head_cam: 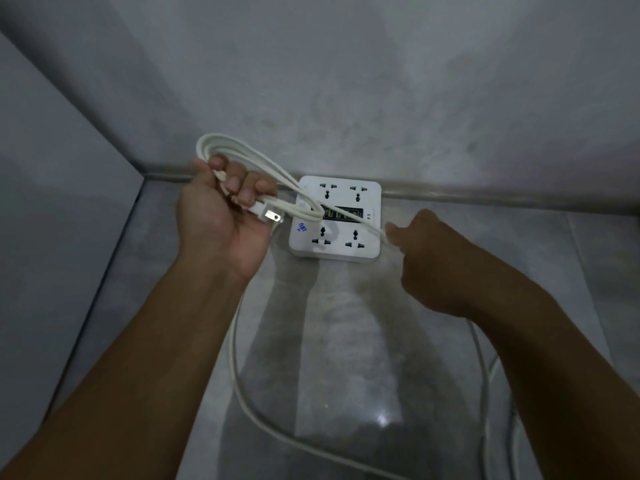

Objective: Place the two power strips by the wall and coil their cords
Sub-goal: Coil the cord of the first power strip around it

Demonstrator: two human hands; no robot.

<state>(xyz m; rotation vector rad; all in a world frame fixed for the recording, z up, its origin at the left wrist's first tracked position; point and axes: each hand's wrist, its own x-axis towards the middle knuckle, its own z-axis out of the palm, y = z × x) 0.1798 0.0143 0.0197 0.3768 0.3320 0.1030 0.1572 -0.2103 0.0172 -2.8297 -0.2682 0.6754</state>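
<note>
Head view, single entry.

Power strip (335, 218): white, square, four sockets around a dark centre panel. It lies flat on the floor, its far edge close against the base of the wall (381, 81), where the task wants it. Only one strip shows; I cannot see the second.

Cord (242, 386): white. Several loops are gathered at the far left, above the strip's left edge. The slack runs along the floor toward me, curving right across the near floor. More white line lies at the near right; whether it belongs to this strip or the other I cannot tell.

Left hand (221, 216): palm up, fingers curled tight around the gathered loops, with the plug (268, 213) pinned among them and its prongs pointing right. I hold the plug inside the bundle so the loops stay one size and do not spring open.

Right hand (426, 258): thumb and fingers pinched on a single strand stretched across the strip's face. It sits well apart from the left hand, keeping the strand taut so the next loop can feed over without kinking.

Floor (346, 341): pale, glossy, reflecting both arms.

Judgement: coiling partly done, since much slack remains on the floor.
</note>
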